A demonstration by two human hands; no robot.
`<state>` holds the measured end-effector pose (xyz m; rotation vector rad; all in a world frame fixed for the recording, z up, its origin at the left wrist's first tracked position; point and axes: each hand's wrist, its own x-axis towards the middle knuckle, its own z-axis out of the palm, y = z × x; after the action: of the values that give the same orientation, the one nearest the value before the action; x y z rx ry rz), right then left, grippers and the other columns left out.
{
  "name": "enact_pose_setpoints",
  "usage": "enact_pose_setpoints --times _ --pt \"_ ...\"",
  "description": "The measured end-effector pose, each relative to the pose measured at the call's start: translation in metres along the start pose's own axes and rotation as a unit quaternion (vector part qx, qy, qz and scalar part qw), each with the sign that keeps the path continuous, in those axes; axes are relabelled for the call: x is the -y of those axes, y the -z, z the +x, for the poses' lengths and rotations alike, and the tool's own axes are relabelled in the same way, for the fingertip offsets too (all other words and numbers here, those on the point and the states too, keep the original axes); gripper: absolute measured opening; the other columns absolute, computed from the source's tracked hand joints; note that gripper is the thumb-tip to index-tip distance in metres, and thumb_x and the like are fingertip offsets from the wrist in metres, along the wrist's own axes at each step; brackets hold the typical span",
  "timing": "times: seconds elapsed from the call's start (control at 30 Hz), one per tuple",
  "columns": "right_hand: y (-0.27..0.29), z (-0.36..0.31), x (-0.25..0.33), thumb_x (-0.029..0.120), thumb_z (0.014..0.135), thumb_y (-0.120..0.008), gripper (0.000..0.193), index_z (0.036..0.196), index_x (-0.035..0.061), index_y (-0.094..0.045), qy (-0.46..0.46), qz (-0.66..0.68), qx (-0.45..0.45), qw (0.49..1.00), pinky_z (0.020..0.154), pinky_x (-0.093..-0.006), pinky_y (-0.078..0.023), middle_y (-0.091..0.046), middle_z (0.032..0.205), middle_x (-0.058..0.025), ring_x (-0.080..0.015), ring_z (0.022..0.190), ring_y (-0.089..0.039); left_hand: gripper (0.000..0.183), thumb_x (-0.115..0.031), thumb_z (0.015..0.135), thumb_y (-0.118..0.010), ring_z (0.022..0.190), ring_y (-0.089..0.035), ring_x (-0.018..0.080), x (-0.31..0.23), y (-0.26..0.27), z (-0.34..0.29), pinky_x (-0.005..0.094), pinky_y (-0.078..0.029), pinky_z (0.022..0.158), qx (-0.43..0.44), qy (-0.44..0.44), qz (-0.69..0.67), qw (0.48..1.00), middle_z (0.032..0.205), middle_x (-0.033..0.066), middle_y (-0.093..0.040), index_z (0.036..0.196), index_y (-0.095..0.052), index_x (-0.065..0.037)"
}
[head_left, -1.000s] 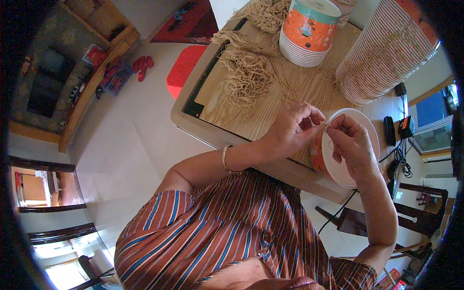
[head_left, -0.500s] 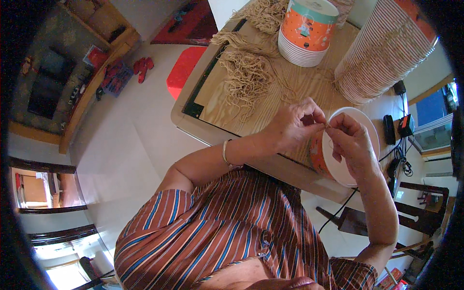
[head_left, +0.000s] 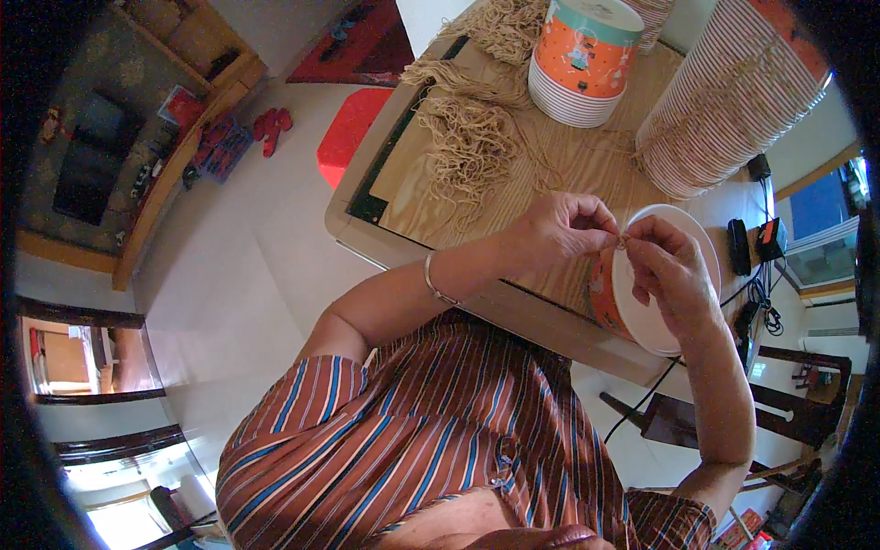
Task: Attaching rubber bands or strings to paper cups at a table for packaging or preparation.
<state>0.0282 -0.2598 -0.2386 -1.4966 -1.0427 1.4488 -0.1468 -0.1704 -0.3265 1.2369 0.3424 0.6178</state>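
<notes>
My left hand (head_left: 570,231) and my right hand (head_left: 676,275) meet over a paper tub (head_left: 605,298) with an orange printed side and a broad white round end. Thumb and forefinger of each hand pinch a short bit of tan twine (head_left: 622,242) between them; most of it is hidden by the fingers. The tub sits at the table's near edge, below my hands. Left of the hands, a tangled heap of cut tan twine (head_left: 469,151) lies on the wooden board.
Beyond the hands stands a short stack of orange and green tubs (head_left: 587,60). A tall leaning stack of tubs (head_left: 724,105), with twine strands over it, is at the right. Black cables (head_left: 759,298) and a small black box (head_left: 737,246) lie on the right. A red stool (head_left: 353,133) adjoins the table's left side.
My left hand has dropped slightly, and its wrist has turned a little. Both hands keep their pinch on the twine; the tub and stacks look the same.
</notes>
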Motion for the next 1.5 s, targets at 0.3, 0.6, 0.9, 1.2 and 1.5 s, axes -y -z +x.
enact_pose_setpoints --times 0.3,0.6,0.9,1.2,1.5 --pt "-0.007 0.003 -0.006 0.013 0.089 -0.061 0.01 0.09 0.004 -0.056 0.027 -0.065 -0.037 0.997 0.046 -0.0234 -0.044 -0.055 0.071 -0.0019 -0.009 0.056 -0.052 0.017 -0.015 0.088 -0.065 0.076 -0.06 0.0112 -0.002 0.0 0.003 0.0254 -0.051 0.07 0.052 0.049 -0.154 0.985 0.088 0.0029 -0.064 0.099 -0.063 -0.001" --pt "-0.013 0.0 -0.004 0.005 0.088 -0.059 0.008 0.092 0.0019 -0.053 0.083 -0.1 -0.028 0.991 0.064 -0.027 -0.052 -0.058 0.077 -0.0046 -0.0135 0.071 -0.061 0.016 -0.015 0.087 -0.066 0.078 -0.062 0.0124 0.008 0.0 0.004 0.0255 -0.052 0.07 0.043 0.067 -0.251 0.965 0.088 0.0032 -0.065 0.097 -0.064 -0.002" --pt "-0.01 -0.004 -0.007 0.003 0.086 -0.062 0.016 0.098 0.0029 -0.053 0.148 -0.142 -0.042 0.978 0.07 -0.0273 -0.053 -0.06 0.086 -0.0047 -0.0131 0.078 -0.062 0.014 -0.015 0.087 -0.066 0.076 -0.061 0.0104 0.003 -0.001 0.003 0.0238 -0.05 0.068 0.035 0.045 -0.185 0.981 0.087 0.0026 -0.065 0.094 -0.065 -0.003" --pt "-0.02 -0.009 -0.001 0.004 0.084 -0.065 0.009 0.09 0.0018 -0.059 0.223 -0.314 -0.105 0.917 0.068 -0.0291 -0.052 -0.064 0.081 -0.0078 -0.015 0.074 -0.064 0.016 -0.016 0.087 -0.066 0.072 -0.059 0.0084 -0.005 0.002 0.001 0.0228 -0.049 0.066 0.018 0.046 -0.121 0.991 0.083 0.0008 -0.065 0.096 -0.065 -0.003" --pt "-0.02 -0.011 0.005 0.005 0.085 -0.063 0.005 0.088 0.001 -0.06 0.188 -0.314 -0.101 0.925 0.067 -0.0287 -0.052 -0.064 0.081 -0.008 -0.014 0.074 -0.064 0.015 -0.016 0.086 -0.067 0.072 -0.059 0.0075 -0.014 0.003 0.002 0.0226 -0.048 0.065 0.026 0.046 -0.051 0.997 0.082 0.0005 -0.065 0.094 -0.066 -0.003"
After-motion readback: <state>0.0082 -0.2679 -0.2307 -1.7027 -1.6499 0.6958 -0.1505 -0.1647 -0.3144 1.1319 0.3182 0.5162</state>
